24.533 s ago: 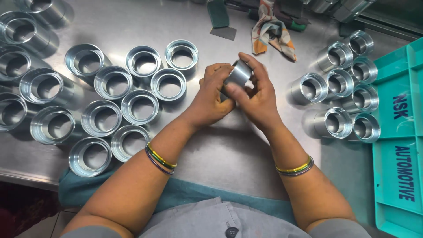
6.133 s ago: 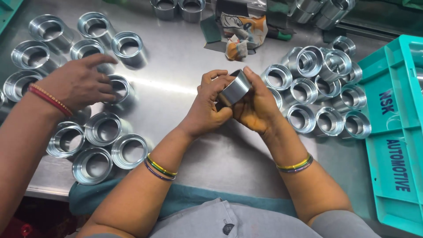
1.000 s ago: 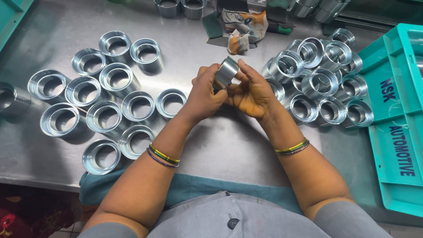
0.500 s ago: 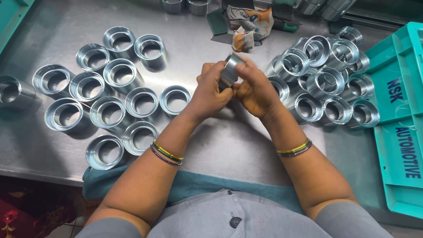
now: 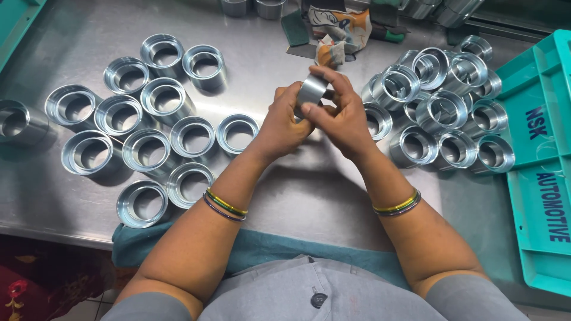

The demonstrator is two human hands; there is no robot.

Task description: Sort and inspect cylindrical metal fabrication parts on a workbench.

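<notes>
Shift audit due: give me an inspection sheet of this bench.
Surface: bare steel table, teal cloth over its near edge.
Job's things: one shiny metal ring held in both hands.
Clutter: upright rings at left; piled rings at right; patterned rag; teal plastic tray.
Grippers: left hand and right hand clasp the ring.
Cables: nothing seen.
Surroundings: red patterned floor covering.

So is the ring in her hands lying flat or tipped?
Tipped: the metal ring is held off the table, on edge, between left hand and right hand.

Metal ring (image 5: 311, 91) — between both hands
</notes>
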